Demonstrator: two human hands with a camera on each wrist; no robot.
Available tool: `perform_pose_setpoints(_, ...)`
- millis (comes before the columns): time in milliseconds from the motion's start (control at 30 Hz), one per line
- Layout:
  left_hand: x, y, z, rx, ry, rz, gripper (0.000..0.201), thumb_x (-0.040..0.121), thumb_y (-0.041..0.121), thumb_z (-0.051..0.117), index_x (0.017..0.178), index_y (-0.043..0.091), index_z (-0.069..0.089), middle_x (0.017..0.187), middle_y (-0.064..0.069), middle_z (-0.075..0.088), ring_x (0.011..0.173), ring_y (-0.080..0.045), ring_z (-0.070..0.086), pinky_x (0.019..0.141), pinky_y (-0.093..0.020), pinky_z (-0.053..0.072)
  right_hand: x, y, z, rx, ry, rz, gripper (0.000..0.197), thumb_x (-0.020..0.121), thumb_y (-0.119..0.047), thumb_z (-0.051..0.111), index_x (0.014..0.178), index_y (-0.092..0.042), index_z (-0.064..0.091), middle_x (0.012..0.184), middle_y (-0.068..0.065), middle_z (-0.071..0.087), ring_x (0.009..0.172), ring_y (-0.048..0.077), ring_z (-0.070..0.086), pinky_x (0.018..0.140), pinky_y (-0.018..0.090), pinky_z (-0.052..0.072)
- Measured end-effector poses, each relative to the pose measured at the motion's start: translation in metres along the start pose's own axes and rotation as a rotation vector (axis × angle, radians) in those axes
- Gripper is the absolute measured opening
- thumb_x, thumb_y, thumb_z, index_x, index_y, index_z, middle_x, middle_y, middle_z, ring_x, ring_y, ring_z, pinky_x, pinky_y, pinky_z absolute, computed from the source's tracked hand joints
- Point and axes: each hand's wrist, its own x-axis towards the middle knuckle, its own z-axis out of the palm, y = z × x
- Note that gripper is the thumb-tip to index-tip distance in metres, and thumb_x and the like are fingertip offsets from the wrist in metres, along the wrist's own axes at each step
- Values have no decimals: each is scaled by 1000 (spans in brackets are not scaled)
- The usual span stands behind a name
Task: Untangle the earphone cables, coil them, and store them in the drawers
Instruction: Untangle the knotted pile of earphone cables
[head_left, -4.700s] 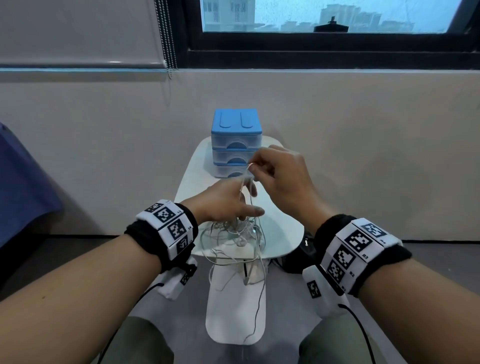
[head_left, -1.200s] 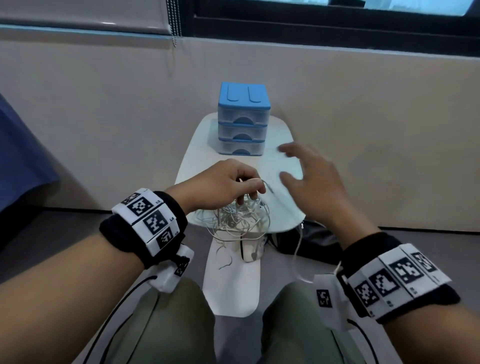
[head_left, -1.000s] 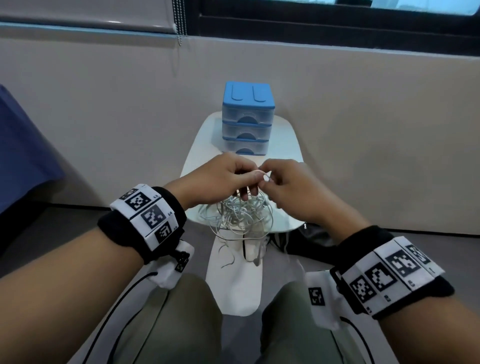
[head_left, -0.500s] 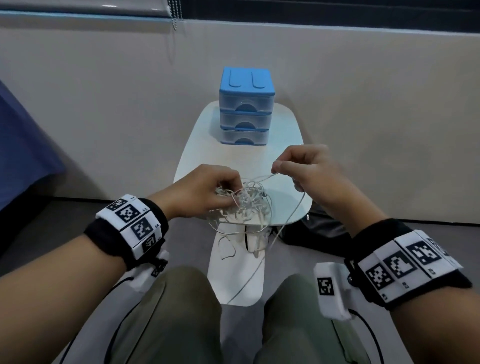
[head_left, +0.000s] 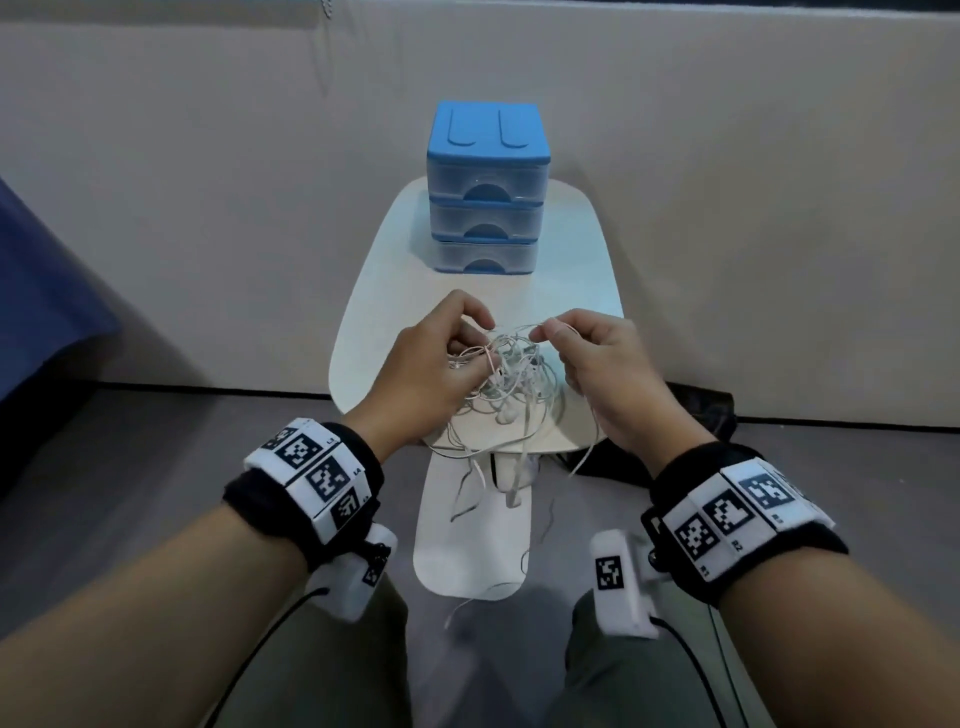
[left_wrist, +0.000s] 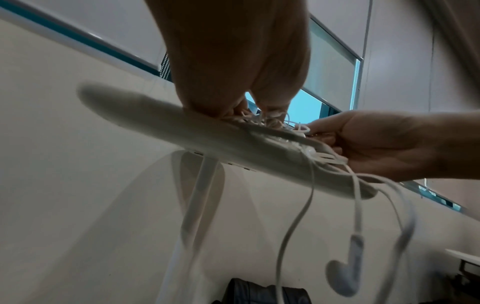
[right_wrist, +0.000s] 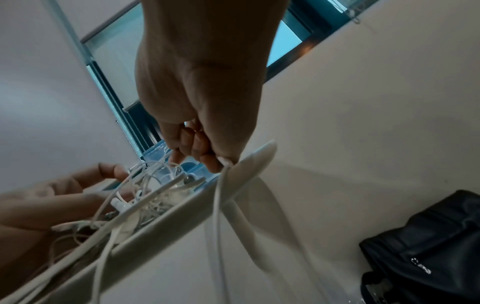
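Note:
A tangled bundle of white earphone cables (head_left: 511, 379) lies at the near edge of the small white table (head_left: 374, 312). My left hand (head_left: 441, 358) grips the left side of the tangle with curled fingers. My right hand (head_left: 587, 353) pinches a strand at the tangle's top right, and another cable (right_wrist: 218, 205) runs down from its fingers. Loose ends hang over the table edge, and an earbud (left_wrist: 342, 277) dangles below. The blue three-drawer unit (head_left: 488, 187) stands at the table's far end, all drawers closed.
A black bag (right_wrist: 426, 246) lies on the floor right of the table. The table's white foot (head_left: 472, 535) reaches toward my knees. A beige wall runs behind, with a dark blue surface (head_left: 41, 291) at the left.
My right hand has come back in close to the tangle after pulling a strand out to the right. My left hand has shifted slightly forward on the bundle. The view has tilted down.

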Motion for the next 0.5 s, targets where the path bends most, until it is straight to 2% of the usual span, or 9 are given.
perform_pose_setpoints(100, -3, -4, 6, -39, -16, -20, 18, 92, 16, 73, 94, 25, 57, 82, 6, 65, 72, -7, 57, 72, -26, 49, 2, 3, -2, 8, -37, 66, 26, 103, -19, 58, 82, -10, 71, 47, -19, 45, 47, 1, 38, 54, 19, 30)
perform_pose_setpoints(233, -4, -5, 9, -123, -52, -44, 12, 87, 10, 66, 86, 21, 65, 78, 3, 67, 72, -13, 59, 72, -33, 49, 6, 0, -3, 52, -57, 112, 30, 103, -25, 58, 79, -10, 69, 48, -17, 39, 47, 4, 32, 50, 20, 29)
perform_pose_setpoints(300, -5, -4, 9, -170, -46, -52, 5, 88, 18, 62, 87, 17, 66, 75, 1, 64, 71, -14, 56, 70, -33, 47, 6, 1, -2, 28, -60, 100, 32, 103, -23, 58, 75, -11, 69, 48, -16, 38, 48, 5, 31, 52, 21, 29)
perform_pose_setpoints(400, -5, -7, 10, -187, -7, -50, 18, 96, 28, 62, 87, 13, 65, 78, -7, 65, 72, -14, 56, 70, -36, 48, 3, 3, -2, 18, -74, 95, 31, 100, -17, 60, 71, -9, 69, 47, -13, 36, 49, 7, 29, 53, 24, 26)
perform_pose_setpoints(500, -7, -9, 10, -143, 4, -36, 8, 94, 19, 67, 86, 19, 65, 77, 6, 66, 74, -14, 61, 75, -38, 52, 0, 1, -2, 11, -94, 105, 28, 98, -12, 59, 72, -5, 68, 46, -13, 38, 48, 8, 29, 52, 25, 26)
